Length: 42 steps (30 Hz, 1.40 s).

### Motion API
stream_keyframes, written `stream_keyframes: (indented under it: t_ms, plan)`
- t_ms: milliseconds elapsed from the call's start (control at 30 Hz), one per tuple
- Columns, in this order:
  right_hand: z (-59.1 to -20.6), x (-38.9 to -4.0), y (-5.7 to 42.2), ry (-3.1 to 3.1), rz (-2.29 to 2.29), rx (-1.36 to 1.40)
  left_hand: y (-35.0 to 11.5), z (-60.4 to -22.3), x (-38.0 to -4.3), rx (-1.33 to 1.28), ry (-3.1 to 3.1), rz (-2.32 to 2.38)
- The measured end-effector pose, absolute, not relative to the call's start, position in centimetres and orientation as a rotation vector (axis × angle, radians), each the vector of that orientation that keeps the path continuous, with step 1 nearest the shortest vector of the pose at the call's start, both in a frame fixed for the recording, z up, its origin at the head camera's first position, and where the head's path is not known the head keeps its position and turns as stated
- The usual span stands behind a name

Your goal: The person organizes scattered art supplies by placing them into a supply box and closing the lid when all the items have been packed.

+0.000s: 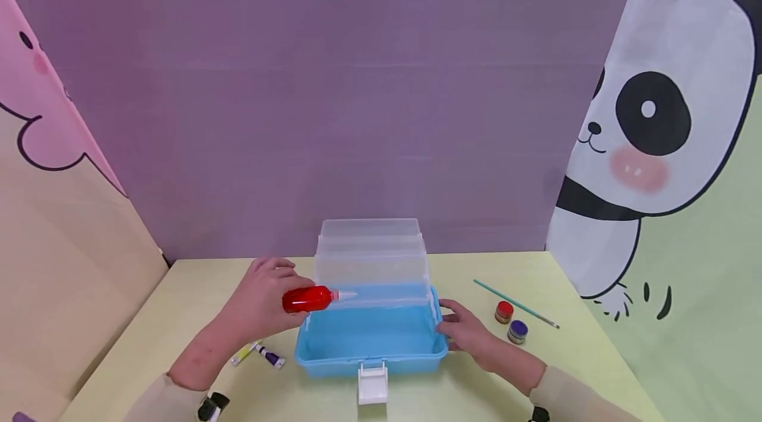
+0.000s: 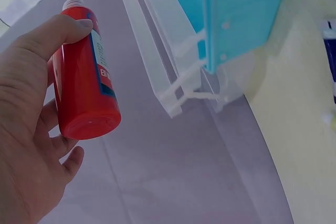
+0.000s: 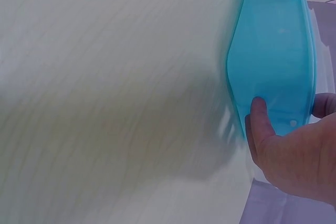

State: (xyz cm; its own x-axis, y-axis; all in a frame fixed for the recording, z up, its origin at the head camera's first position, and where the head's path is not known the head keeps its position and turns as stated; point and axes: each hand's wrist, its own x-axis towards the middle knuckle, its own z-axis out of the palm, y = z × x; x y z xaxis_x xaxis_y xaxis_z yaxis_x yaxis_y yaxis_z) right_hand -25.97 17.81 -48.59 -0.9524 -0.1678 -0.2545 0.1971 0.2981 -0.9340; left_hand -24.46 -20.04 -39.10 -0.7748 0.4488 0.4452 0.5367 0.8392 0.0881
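My left hand (image 1: 264, 299) grips a red squeeze bottle (image 1: 307, 299) with a pointed, clear nozzle. The bottle lies nearly level above the left rim of a light blue plastic box (image 1: 372, 366), its nozzle toward the right. In the left wrist view, thumb and fingers wrap the red bottle (image 2: 86, 87), which has a printed label. The box's clear lid (image 1: 372, 250) stands open at the back, and a white latch (image 1: 373, 385) hangs at the front. My right hand (image 1: 467, 336) holds the right wall of the box; the right wrist view shows fingers on both sides of its rim.
Left of the box lie a yellow tube (image 1: 243, 353) and a dark purple tube (image 1: 270, 356). To the right stand a red-lidded jar (image 1: 503, 311) and a purple-lidded jar (image 1: 517, 331), beside a thin teal pencil-like stick (image 1: 514, 303). A purple wall panel (image 1: 369, 111) rises behind the table.
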Motion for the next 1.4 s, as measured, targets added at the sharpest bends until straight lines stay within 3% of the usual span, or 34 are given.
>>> stream_keyframes:
  t_ms: [1400]
  plan:
    - [-48.8, -25.6, 17.6, 2.261, -1.728, 0.019, -11.2, -42.4, -25.8, -1.012, -2.613, -0.287]
